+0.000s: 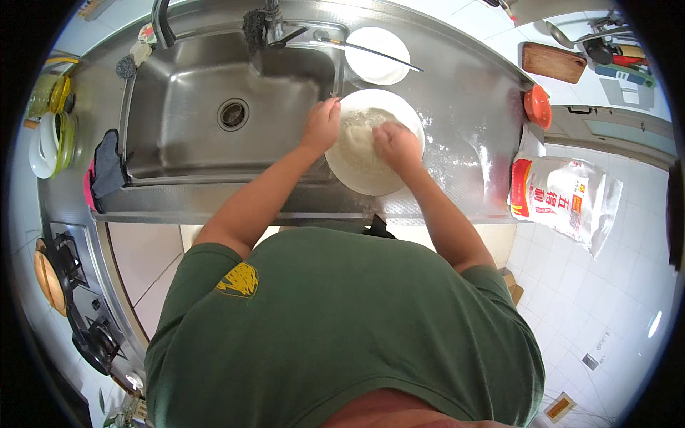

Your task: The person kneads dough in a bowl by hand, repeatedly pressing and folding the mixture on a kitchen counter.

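Observation:
A large white bowl [369,184] stands on the steel counter, by the sink's right edge. In it lies a pale lump of dough [357,138] with loose flour [377,113] around it. My left hand [322,124] grips the bowl's left rim. Inside the bowl my right hand [397,143] is curled against the dough at its right side. That hand is blurred and its fingertips are hidden, so its hold cannot be told. Just behind stands a second white bowl [374,45], with a pair of chopsticks [374,51] laid across it.
A steel sink [182,123] with a faucet [274,24] lies to the left. Flour is scattered on the counter [455,160] at the right. A flour bag [562,198] sits past the counter's right end, near an orange bowl [537,107]. A grey-and-pink glove [105,166] lies left of the sink.

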`<state>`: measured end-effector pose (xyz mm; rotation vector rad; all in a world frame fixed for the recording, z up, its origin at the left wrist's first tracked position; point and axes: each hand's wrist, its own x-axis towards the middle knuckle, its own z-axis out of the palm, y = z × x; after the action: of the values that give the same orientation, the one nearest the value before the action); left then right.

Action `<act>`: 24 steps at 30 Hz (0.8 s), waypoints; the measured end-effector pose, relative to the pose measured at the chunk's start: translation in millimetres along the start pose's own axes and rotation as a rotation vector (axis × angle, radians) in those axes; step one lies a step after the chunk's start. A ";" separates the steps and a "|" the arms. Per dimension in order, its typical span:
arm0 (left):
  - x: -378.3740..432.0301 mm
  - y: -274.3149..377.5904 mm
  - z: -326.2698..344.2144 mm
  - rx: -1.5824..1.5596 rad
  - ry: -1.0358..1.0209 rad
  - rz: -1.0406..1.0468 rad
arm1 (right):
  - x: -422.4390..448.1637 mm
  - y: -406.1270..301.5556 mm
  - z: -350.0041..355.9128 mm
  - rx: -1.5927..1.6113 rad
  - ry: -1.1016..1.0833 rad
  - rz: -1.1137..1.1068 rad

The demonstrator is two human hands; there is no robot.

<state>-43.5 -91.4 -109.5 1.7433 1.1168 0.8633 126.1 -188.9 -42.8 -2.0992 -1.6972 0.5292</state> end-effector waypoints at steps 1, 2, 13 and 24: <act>-5.1 2.6 0.6 -0.030 -0.004 -0.032 | -10.7 -8.8 -3.3 -0.083 0.039 -0.102; -10.3 5.4 1.4 -0.060 -0.007 -0.065 | -18.1 -20.0 -5.2 -0.165 0.077 -0.205; -40.1 15.8 6.9 -0.200 -0.047 -0.113 | -30.1 -28.6 35.4 -0.253 0.016 -0.343; -29.2 14.6 2.4 -0.102 -0.084 -0.078 | 11.2 -9.7 36.6 -0.036 -0.146 0.120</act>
<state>-47.1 -122.5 -99.8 1.6272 1.0600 0.7790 101.3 -173.7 -69.5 -2.2476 -1.6769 0.7080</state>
